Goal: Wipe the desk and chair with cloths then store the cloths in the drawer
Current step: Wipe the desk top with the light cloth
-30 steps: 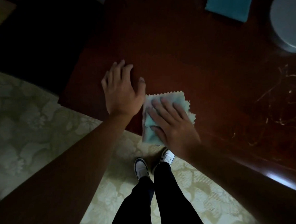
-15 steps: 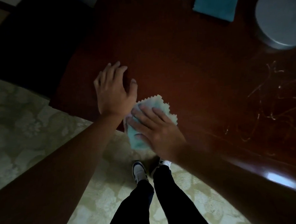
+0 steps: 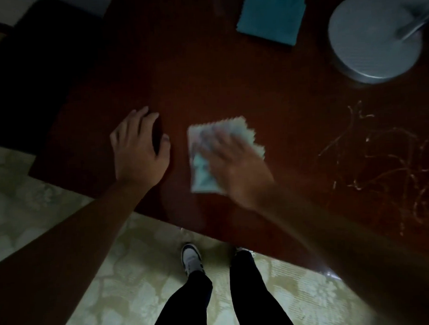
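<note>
1. Two hands are on the dark red-brown desk. Your left hand lies flat, fingers close together, thumb out toward the cloth.
2. Your right hand is blurred and presses flat on the pale cloth; whether its fingers are spread, you cannot tell.
3. Well beyond your fingertips lies a folded teal cloth, with a round grey lamp base beside it.
4. Right of your right hand, pale scratches mark the wood.
5. Below the desk edge, pale patterned carpet shows around your shoes.
</note>
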Demonstrator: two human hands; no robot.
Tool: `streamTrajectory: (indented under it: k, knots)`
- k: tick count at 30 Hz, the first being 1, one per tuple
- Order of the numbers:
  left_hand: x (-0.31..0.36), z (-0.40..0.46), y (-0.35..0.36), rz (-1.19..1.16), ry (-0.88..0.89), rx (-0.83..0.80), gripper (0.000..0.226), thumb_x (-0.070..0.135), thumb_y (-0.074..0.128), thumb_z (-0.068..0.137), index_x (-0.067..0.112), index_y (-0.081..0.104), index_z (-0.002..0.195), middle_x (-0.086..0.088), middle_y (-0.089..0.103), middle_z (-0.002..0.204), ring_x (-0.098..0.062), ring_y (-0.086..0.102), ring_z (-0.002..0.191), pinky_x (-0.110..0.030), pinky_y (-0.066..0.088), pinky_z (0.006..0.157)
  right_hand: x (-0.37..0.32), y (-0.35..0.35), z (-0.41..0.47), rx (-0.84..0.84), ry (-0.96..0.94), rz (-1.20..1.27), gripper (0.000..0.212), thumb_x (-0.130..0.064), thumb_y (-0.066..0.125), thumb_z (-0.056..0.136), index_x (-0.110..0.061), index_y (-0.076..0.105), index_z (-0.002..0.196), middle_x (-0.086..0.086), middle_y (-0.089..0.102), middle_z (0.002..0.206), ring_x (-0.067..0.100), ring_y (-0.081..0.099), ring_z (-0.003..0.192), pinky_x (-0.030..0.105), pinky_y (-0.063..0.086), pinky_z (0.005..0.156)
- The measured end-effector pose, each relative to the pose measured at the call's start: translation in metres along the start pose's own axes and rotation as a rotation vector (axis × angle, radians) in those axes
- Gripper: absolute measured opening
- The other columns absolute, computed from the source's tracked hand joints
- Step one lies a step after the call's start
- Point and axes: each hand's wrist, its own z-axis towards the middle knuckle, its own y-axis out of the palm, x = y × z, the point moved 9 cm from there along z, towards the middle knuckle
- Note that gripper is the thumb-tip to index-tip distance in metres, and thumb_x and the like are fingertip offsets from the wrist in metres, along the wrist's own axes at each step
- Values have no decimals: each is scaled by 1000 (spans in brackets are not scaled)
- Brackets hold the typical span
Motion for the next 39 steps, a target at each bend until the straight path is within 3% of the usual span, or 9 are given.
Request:
streamTrajectory:
  k: [4,11,15,21,24,29,33,35,39]
  knots:
    - [58,8,21,-40,-109,5,52,39,46,90,14,49,136,-9,42,150,-29,30,143,-50,20,114,143,-36,8,40,392,4,56,-39,19,103,-15,34,152,13,34,157,33,25,147,52,24,118]
    - [180,18,66,-56,83,-117,53,42,44,93,19,45,141,-5,38,154,-24,25,147,-49,15,118,218,-51,-18,5,388,-52,58,-40,15,102,-17,26,154,8,26,161,27,15,151,46,16,122]
    - [185,14,64,-52,58,-72,53,40,45,91,18,49,139,-6,42,152,-25,29,145,-47,18,117,206,-54,-38,50,411,-41,54,-37,20,105,-17,25,155,11,25,161,30,15,151,50,18,121]
    - [187,12,62,-58,56,-66,52,40,45,91,17,51,138,-5,44,151,-24,30,144,-43,17,118,76,-28,-134,-117,10,1,52,-38,25,107,-18,26,155,9,18,163,29,10,152,51,19,120]
    - [188,14,63,-45,63,-65,52,40,46,90,17,51,137,-6,44,150,-25,31,144,-44,18,117,126,-34,-92,-23,2,-37,49,-32,18,108,-14,19,154,14,25,160,34,18,149,57,23,118]
    - [188,14,64,-24,60,-77,53,42,48,90,18,51,137,-5,44,151,-24,31,144,-44,19,116,209,-56,-53,120,502,24,52,-35,25,106,-15,29,154,13,27,160,33,18,150,53,19,120]
    - [187,13,64,-21,53,-74,53,42,48,90,18,50,137,-5,43,151,-24,31,144,-45,20,116,113,-35,-112,-30,131,48,51,-36,31,105,-19,28,154,8,24,161,27,15,151,51,18,121]
    - [188,13,63,-27,55,-62,54,42,48,89,18,50,137,-5,44,151,-24,31,144,-45,21,116,140,-43,-111,-39,12,86,49,-36,36,104,-19,35,150,7,30,159,28,21,150,51,17,121]
    - [188,14,62,-28,66,-44,53,41,49,90,17,51,137,-5,44,150,-24,32,144,-45,21,116,249,-73,-77,119,291,47,48,-33,37,105,-12,40,148,15,38,154,34,28,147,58,25,116]
